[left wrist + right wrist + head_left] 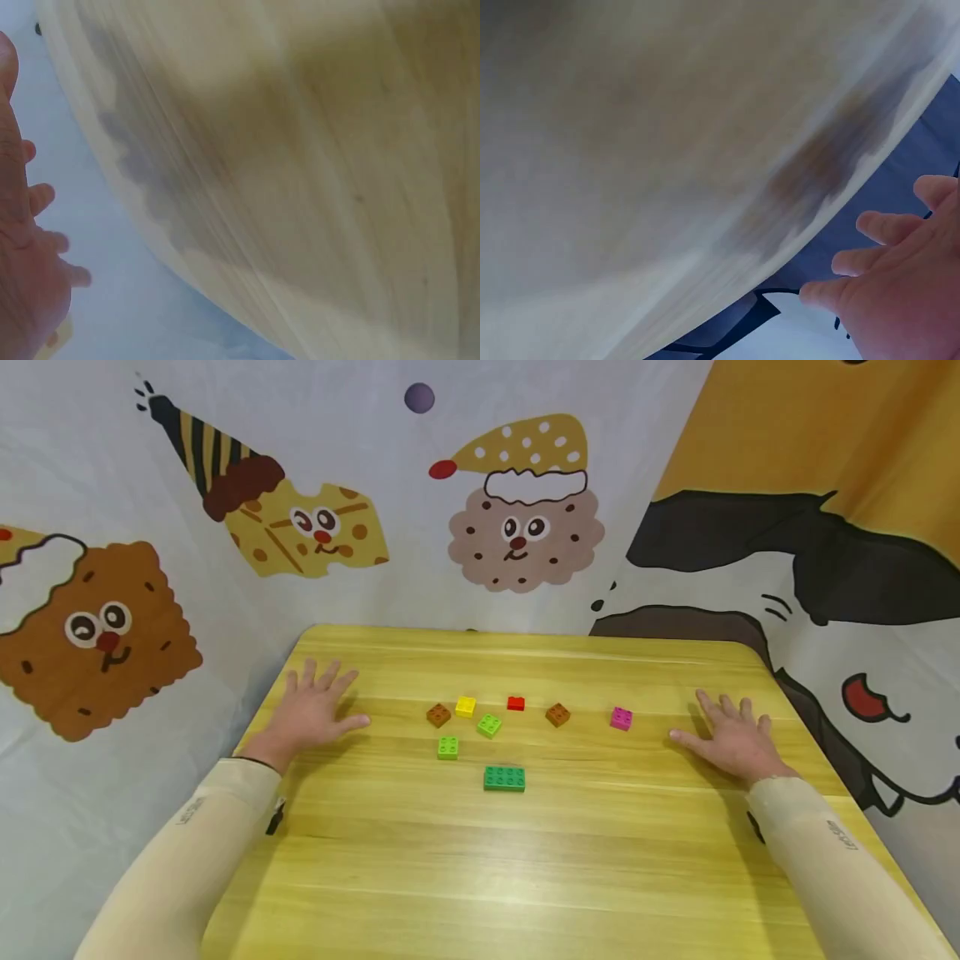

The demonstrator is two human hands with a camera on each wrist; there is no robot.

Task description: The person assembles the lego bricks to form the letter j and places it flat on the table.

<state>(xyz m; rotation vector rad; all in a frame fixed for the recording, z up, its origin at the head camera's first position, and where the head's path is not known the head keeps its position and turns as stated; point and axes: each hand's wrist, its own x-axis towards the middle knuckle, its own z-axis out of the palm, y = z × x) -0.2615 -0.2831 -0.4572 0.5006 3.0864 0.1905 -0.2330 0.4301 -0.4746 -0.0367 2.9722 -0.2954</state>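
My left hand (311, 710) is spread over the table's left side, fingers apart, holding nothing. Over the right side my right hand (731, 735) is spread likewise, with nothing in it. Between them lie several toy building bricks: a brown brick (438, 715), a yellow brick (466, 707), a lime brick (489, 725), another lime brick (447, 747), a red brick (516, 703), a second brown brick (557, 715) and a magenta brick (621, 718). Closest to me is a longer green brick (504, 779). Both wrist views show the hand apart from the tabletop, its shadow falling on the wood.
The wooden table (510, 877) has rounded far corners. Behind it and at the sides hangs a cloth (405, 602) printed with cartoon food figures. A large cartoon animal (885, 652) is printed on the right part.
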